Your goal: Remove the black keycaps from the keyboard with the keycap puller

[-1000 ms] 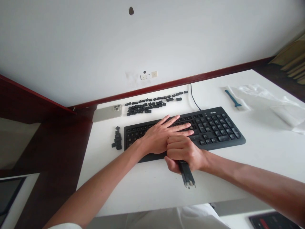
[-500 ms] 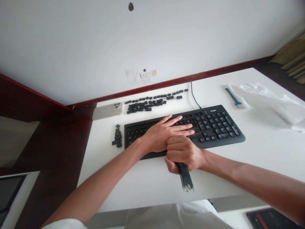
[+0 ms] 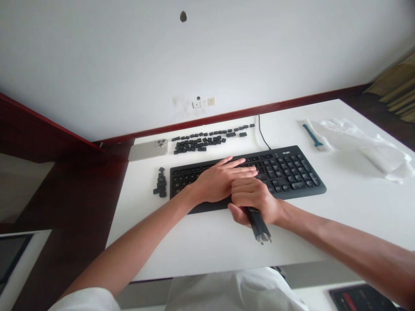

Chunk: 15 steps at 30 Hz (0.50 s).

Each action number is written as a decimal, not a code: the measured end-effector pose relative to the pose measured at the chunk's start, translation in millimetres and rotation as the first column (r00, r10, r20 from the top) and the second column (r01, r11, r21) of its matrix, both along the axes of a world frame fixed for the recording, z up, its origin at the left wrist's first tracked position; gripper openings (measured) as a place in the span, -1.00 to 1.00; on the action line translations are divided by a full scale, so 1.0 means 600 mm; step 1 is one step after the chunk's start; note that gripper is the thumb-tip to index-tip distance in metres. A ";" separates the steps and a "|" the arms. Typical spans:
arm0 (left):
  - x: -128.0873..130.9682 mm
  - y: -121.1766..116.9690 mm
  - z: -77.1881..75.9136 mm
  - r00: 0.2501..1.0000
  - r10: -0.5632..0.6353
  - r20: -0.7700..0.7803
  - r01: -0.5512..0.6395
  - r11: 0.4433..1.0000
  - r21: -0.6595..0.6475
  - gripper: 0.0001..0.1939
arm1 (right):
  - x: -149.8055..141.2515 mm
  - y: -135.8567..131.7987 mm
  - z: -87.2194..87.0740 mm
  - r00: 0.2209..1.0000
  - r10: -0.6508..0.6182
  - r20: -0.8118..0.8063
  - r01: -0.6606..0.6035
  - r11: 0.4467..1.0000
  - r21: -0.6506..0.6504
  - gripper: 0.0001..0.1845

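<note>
My left hand (image 3: pixel 220 180) lies flat on the left half of a black computer keyboard (image 3: pixel 285 172), holding nothing, its fingers slightly apart. My right hand (image 3: pixel 254 198) rests against the left hand's side, near the keyboard's front edge. Its fist is shut on a black keycap puller (image 3: pixel 259 226) with thin metal tips, which points down and toward me over the white desk (image 3: pixel 207 246). Several loose black keycaps (image 3: pixel 194 144) lie in rows behind the keyboard. A small stack of keycaps (image 3: pixel 160 183) sits left of it.
A pale smartphone (image 3: pixel 147 150) lies face down at the desk's back left. A black cable (image 3: pixel 264 138) runs from the keyboard to the wall. Back right are a blue-handled brush (image 3: pixel 316 138) and a crumpled white cloth (image 3: pixel 372 149). A dark red trim runs along the wall.
My right hand and the puller have shifted up the picture, the puller's tips tilting further right. The whole view has also shifted slightly. My left hand's fingers sit closer together.
</note>
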<state>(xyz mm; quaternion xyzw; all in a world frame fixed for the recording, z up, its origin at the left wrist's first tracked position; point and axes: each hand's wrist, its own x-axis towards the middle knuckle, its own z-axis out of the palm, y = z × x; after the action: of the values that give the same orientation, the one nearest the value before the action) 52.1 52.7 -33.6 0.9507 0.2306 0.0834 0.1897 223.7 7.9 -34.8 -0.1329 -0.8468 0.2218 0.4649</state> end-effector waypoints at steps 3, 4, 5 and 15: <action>0.001 0.001 -0.005 0.995 0.044 0.084 -0.038 0.997 -0.065 -0.52 | 0.011 0.006 0.006 0.998 -0.057 -0.042 0.054 0.997 -0.058 -0.60; 0.001 0.002 -0.006 0.991 0.064 0.119 -0.052 0.994 -0.097 -0.54 | 0.014 0.008 0.008 0.996 -0.075 -0.045 0.072 0.995 -0.062 -0.59; 0.001 0.003 -0.008 0.984 0.086 0.154 -0.066 0.989 -0.130 -0.56 | 0.016 0.009 0.010 0.995 -0.088 -0.045 0.085 0.995 -0.059 -0.59; -0.001 0.007 0.002 0.906 0.275 0.321 -0.136 0.909 -0.393 -0.68 | 0.022 0.012 0.006 0.991 -0.113 -0.067 0.109 0.993 -0.048 -0.62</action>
<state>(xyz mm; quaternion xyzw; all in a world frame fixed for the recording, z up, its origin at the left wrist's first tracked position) 51.3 57.1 -32.6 0.8363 0.3027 0.2366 0.3912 237.1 15.0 -31.0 -0.1823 -0.8162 0.2189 0.5026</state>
